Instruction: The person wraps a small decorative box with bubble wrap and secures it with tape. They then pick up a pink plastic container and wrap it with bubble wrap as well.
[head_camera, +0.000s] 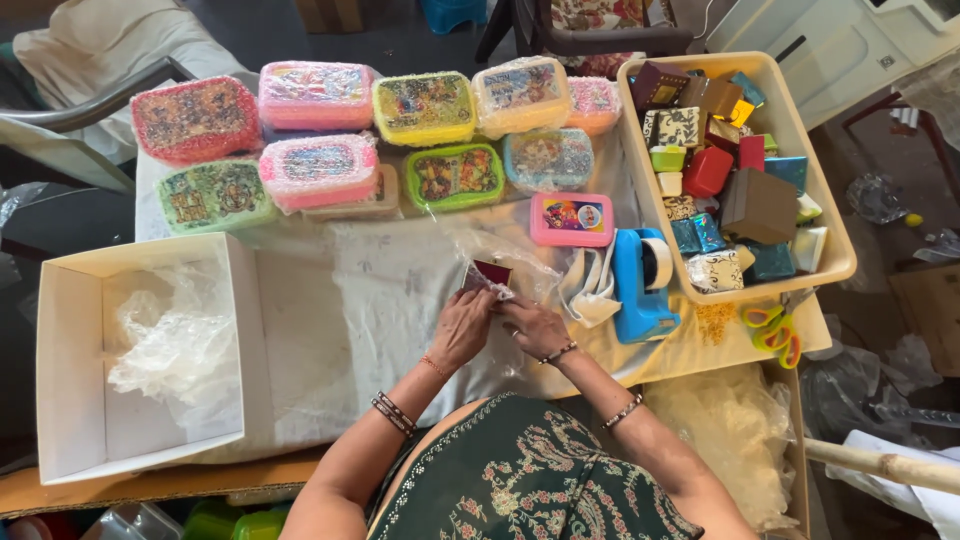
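Small maroon box (490, 273) in clear wrap at frame centre, our left hand (461, 327) and right hand (535, 327) both clamped on it, blue tape dispenser (640, 285) just right.

A small maroon box (490, 273) is sitting tilted on the white-covered table, partly wrapped in clear plastic film (500, 255) trailing rightward.

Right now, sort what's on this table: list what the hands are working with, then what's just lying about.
In use:
left hand
right hand
small dark red box
clear plastic wrap

Lying about:
blue tape dispenser
pink lunch box
wrapped lunch boxes
beige tub of small boxes
scissors
white carton
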